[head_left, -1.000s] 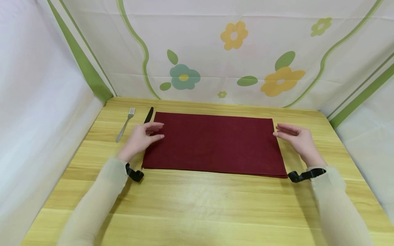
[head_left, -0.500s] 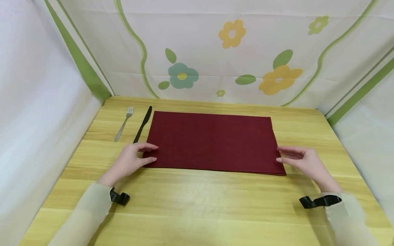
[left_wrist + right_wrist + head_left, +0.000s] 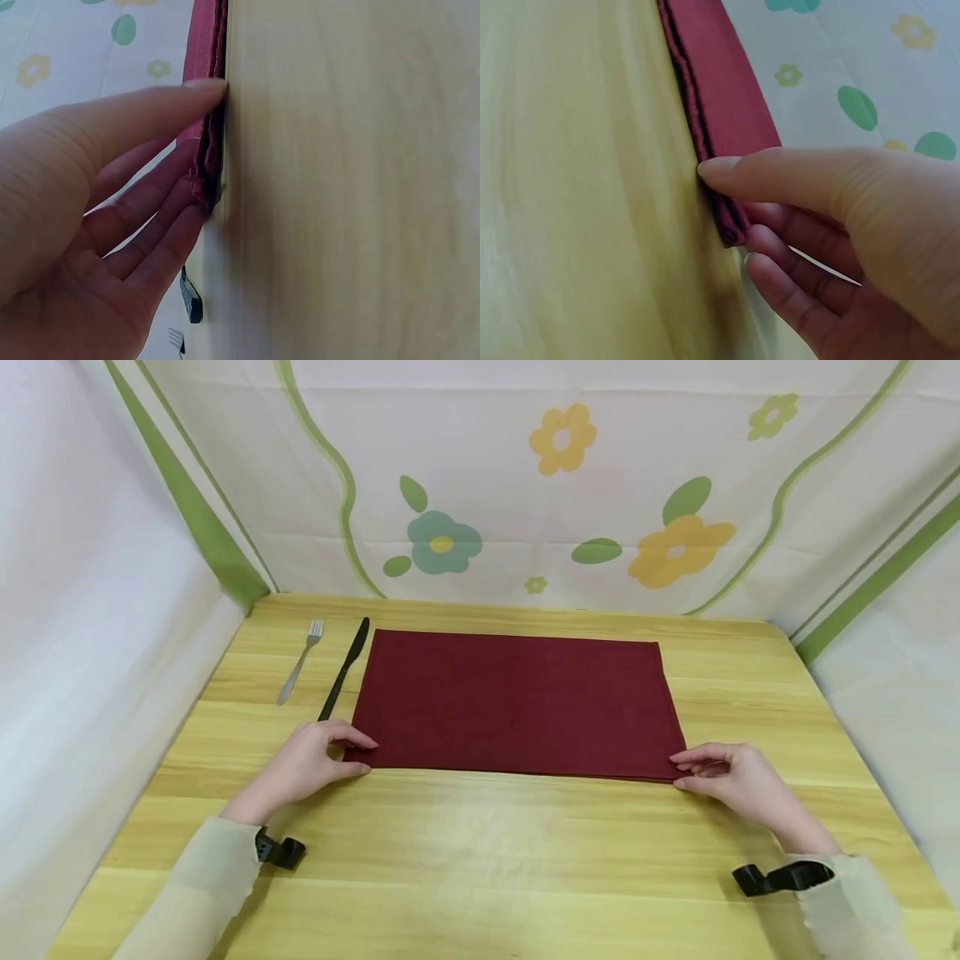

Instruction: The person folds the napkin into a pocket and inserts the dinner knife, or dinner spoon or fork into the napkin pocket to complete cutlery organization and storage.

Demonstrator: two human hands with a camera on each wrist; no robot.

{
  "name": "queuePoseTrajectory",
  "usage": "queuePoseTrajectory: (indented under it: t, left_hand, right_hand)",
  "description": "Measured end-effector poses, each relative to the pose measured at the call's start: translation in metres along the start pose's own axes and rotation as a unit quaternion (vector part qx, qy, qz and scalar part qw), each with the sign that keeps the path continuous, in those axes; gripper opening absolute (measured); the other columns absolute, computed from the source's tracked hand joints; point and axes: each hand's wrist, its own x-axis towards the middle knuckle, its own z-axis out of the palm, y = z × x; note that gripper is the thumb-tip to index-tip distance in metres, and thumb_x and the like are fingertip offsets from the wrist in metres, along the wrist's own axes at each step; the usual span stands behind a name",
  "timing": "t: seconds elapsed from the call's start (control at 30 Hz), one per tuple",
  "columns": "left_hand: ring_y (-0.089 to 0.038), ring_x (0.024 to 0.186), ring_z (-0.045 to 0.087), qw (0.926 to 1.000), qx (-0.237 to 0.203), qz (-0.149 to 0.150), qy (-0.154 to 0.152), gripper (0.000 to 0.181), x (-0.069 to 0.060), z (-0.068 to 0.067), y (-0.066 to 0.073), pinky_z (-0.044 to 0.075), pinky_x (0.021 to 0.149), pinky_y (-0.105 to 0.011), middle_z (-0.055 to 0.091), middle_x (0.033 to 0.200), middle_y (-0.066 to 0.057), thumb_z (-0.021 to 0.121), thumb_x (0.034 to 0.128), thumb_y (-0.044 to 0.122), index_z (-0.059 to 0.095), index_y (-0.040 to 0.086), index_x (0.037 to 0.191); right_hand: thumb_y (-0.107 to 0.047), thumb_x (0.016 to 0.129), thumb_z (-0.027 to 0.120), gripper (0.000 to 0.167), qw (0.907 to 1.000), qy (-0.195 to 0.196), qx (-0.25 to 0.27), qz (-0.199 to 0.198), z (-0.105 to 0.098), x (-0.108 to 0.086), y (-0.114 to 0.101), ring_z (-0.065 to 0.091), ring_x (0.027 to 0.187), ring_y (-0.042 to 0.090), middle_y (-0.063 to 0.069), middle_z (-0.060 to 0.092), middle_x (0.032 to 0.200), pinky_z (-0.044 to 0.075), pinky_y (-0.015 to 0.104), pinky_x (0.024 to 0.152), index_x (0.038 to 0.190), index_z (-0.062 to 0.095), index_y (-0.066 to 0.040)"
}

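Note:
A dark red folded cloth (image 3: pixel 517 706) lies flat on the wooden table, its layers showing along the front edge in both wrist views. At its front left corner, my left hand (image 3: pixel 303 760) holds the cloth, thumb on the front edge and the other fingers (image 3: pixel 176 232) around the side. My right hand (image 3: pixel 742 781) pinches the front right corner; the thumb (image 3: pixel 727 169) presses the layered edge and the index fingertip is hidden behind it in the right wrist view. Just beyond the left hand lies a black knife (image 3: pixel 345 668), its handle end partly hidden by that hand.
A silver fork (image 3: pixel 300 664) lies left of the knife. White fabric with printed flowers (image 3: pixel 562 439) hangs behind the wooden table (image 3: pixel 480 852), and white sheets hang along both sides. Each wrist carries a black strapped camera (image 3: pixel 281 852).
Both hands have slid toward me along the cloth's side edges to its front corners, and the fingers have drawn closer together. The knife has come into fuller view. The cloth stays flat.

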Motion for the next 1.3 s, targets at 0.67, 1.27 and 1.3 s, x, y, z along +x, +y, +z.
queuePoseTrajectory:
  t: [0.67,1.27,1.3]
  left_hand:
    - [-0.021,0.101,0.067,0.9991,0.010,0.041,0.000,0.021,0.000,-0.007,0.006,0.054,0.088,-0.045,0.072,0.101,0.007,0.075,0.0905,-0.002,0.081,0.017,0.098]
    - [-0.011,0.088,0.065,0.9986,0.020,0.039,-0.030,0.017,-0.002,0.001,0.004,0.054,0.078,-0.035,0.069,0.091,0.013,0.084,0.0846,0.006,0.082,0.020,0.094]
    - [-0.011,0.088,0.065,0.9986,0.021,0.038,-0.031,0.016,-0.002,0.001,0.004,0.054,0.078,-0.035,0.069,0.091,0.013,0.084,0.0847,0.006,0.082,0.020,0.093]
  right_hand:
    - [0.001,0.092,0.074,0.016,0.9968,0.000,-0.029,-0.075,-0.012,0.003,-0.007,0.069,0.077,0.012,-0.001,0.074,0.093,0.053,0.020,0.063,0.101,0.078,-0.011]
    - [-0.011,0.086,0.084,0.010,0.9983,-0.020,-0.044,-0.034,-0.010,0.000,-0.002,0.062,0.075,0.007,-0.004,0.072,0.091,0.051,0.021,0.062,0.093,0.081,-0.017]
    - [-0.012,0.086,0.084,0.009,0.9983,-0.022,-0.043,-0.032,-0.010,0.000,-0.003,0.062,0.075,0.007,-0.004,0.072,0.091,0.051,0.022,0.062,0.093,0.081,-0.017]
